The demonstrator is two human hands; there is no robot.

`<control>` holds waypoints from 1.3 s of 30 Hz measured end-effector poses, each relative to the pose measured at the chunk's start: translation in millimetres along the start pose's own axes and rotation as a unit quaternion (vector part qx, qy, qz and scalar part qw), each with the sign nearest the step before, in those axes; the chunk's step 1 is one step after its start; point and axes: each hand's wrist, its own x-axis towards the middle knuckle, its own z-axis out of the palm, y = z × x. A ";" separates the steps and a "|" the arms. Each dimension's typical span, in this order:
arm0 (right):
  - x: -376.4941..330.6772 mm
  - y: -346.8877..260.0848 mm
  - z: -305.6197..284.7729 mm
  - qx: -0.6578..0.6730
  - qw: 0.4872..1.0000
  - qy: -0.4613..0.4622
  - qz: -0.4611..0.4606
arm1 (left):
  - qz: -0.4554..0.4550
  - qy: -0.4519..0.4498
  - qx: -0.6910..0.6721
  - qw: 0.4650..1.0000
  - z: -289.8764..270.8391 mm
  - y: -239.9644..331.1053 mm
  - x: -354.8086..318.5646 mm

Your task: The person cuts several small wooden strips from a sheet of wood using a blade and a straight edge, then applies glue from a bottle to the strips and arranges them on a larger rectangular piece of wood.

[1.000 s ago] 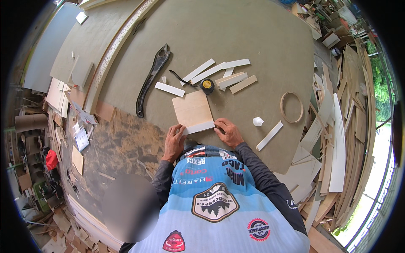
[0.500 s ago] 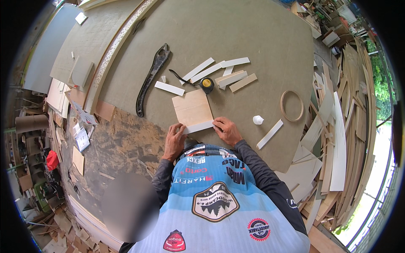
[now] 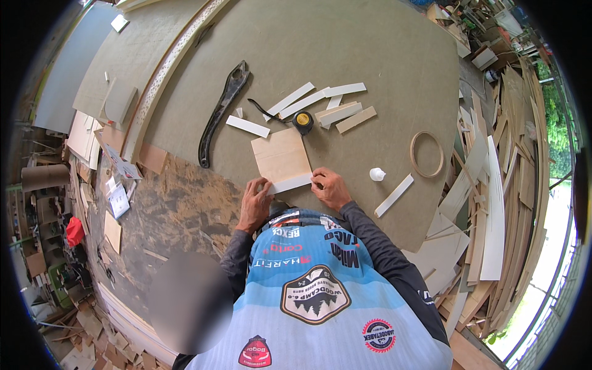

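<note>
A square of pale plywood (image 3: 280, 153) lies on the table close to my body. Along its near edge runs a white strip (image 3: 291, 184), touching the wood. My left hand (image 3: 253, 205) pinches the strip's left end at the board's corner. At the opposite end, my right hand (image 3: 331, 189) has its fingers closed on the strip near the right corner. A black and yellow tape measure (image 3: 303, 122) sits against the board's far right corner. Just beyond the far left corner rests a loose white strip (image 3: 248, 126).
Several white and wooden strips (image 3: 339, 114) lie beyond the board. A long black handle-like tool (image 3: 223, 114) is at the left. To the right are a small white bottle (image 3: 377, 174), another white strip (image 3: 394, 195) and a wooden ring (image 3: 427, 154). Scrap boards (image 3: 493, 203) pile up beyond.
Both hands stay at the strip's ends. My right hand's fingers have shifted very slightly; the board and strip look almost the same.
</note>
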 end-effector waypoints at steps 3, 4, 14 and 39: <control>1.5 -0.8 -0.8 -0.003 1.000 -0.003 -0.006 | -0.004 -0.005 -0.004 1.000 0.0 0.1 -0.1; 1.5 -0.3 -0.4 -0.006 1.000 -0.001 -0.010 | -0.004 -0.006 -0.002 1.000 0.2 -0.2 -0.3; 1.0 -0.5 2.0 -0.021 0.999 0.002 -0.025 | 0.012 -0.005 0.026 1.000 -0.2 -1.7 0.0; 2.8 -3.2 2.2 -0.038 0.999 -0.034 -0.002 | 0.027 -0.026 0.044 0.998 -4.4 1.7 2.6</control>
